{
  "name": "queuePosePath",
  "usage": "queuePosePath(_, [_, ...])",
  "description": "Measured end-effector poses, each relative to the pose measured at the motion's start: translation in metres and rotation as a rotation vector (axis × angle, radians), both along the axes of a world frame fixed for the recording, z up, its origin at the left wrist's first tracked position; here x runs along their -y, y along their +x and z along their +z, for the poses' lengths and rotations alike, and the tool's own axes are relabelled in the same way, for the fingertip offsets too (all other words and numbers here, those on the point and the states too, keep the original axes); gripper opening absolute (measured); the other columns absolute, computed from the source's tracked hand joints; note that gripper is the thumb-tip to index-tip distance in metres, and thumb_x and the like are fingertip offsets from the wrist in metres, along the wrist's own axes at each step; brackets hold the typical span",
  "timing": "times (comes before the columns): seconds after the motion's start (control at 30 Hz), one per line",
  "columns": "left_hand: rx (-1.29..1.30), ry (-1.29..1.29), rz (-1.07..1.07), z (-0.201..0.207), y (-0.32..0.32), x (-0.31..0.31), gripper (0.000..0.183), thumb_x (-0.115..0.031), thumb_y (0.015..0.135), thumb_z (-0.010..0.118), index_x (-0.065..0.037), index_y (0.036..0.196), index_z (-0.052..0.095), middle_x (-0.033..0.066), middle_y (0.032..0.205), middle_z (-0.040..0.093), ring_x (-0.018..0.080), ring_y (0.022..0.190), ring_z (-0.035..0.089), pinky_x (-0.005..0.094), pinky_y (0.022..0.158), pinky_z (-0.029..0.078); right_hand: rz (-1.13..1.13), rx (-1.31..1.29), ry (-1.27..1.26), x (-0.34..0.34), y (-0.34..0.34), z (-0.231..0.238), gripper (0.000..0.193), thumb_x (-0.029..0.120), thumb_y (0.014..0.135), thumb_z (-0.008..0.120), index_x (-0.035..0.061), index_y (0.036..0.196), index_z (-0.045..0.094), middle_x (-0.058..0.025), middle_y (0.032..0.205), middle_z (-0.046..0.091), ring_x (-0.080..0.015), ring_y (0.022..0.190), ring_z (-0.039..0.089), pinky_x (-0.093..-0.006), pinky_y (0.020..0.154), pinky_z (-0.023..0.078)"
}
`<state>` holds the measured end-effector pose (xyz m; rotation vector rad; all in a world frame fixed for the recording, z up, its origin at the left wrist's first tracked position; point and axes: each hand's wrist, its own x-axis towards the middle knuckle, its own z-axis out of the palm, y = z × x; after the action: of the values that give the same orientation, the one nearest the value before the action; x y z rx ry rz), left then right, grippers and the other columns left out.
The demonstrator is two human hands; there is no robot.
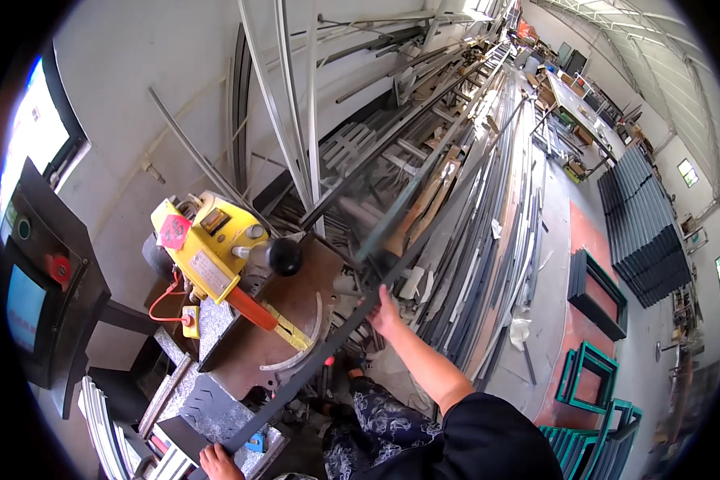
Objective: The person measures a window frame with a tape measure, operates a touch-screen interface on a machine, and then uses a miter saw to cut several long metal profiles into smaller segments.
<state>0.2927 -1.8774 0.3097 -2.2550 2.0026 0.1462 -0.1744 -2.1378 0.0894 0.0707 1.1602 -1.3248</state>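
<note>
A long dark grey metal profile [316,359] slants across in front of me, from the lower left up toward the stacked stock. My right hand [386,314] is wrapped round it near its middle. At the lower edge, my left hand [219,463] grips the same profile close to its near end; part of that hand is cut off by the frame. Left of the profile stands a yellow machine [208,244] with a black ball knob [284,257] and an orange arm [252,308], over a brown round table [296,280]. The profile passes along this table's near side.
A black control panel [60,280] with a screen stands at the left. Long metal profiles [488,240] lie heaped ahead and to the right; more lean on the wall. Green frames [592,376] and a stack of dark frames [644,228] stand at the far right.
</note>
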Motion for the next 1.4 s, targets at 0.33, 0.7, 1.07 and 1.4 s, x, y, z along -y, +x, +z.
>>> queuePosePath(0.33, [-0.132,0.2,0.024,0.01,-0.076,-0.121,0.045,-0.021,0.083,0.062,0.001,0.122,0.054,0.0245,0.112,0.055,0.0423,0.107,0.05,0.0515,0.093,0.041,-0.263,-0.01,0.101,0.013,-0.21,-0.013,0.057,0.061,0.088,0.057,0.0052,0.078,0.056,-0.0088,0.066,0.058,-0.023,0.056,0.058,-0.0371,0.051,0.05])
queuePosePath(0.7, [-0.362,0.508,-0.057,-0.07,-0.353,0.073,0.05,-0.051,0.081,0.067,-0.004,0.099,0.061,0.0205,0.079,0.068,0.0415,0.077,0.066,0.0502,0.07,0.051,0.01,0.307,0.234,-0.149,-0.069,0.056,0.037,0.041,0.093,0.061,0.0055,0.089,0.05,-0.0162,0.072,0.063,-0.0291,0.065,0.064,-0.0436,0.064,0.054])
queuePosePath(1.07, [-0.29,0.492,0.003,-0.051,-0.275,-0.01,0.047,-0.039,0.077,0.069,-0.004,0.108,0.063,0.0181,0.075,0.068,0.0389,0.069,0.066,0.0486,0.064,0.053,-0.3,-0.087,0.376,-0.051,-0.333,-0.015,0.051,0.054,0.082,0.07,0.0093,0.073,0.048,-0.0057,0.061,0.049,-0.0241,0.049,0.053,-0.0386,0.04,0.04])
queuePosePath(1.4, [-0.33,0.436,0.011,-0.114,-0.212,-0.063,0.048,-0.037,0.079,0.066,-0.004,0.114,0.06,0.0182,0.077,0.068,0.0382,0.07,0.067,0.0484,0.064,0.053,-0.283,0.065,0.408,-0.135,-0.242,0.045,0.048,0.051,0.081,0.073,0.0121,0.071,0.046,-0.0011,0.062,0.047,-0.0188,0.053,0.048,-0.0334,0.049,0.041])
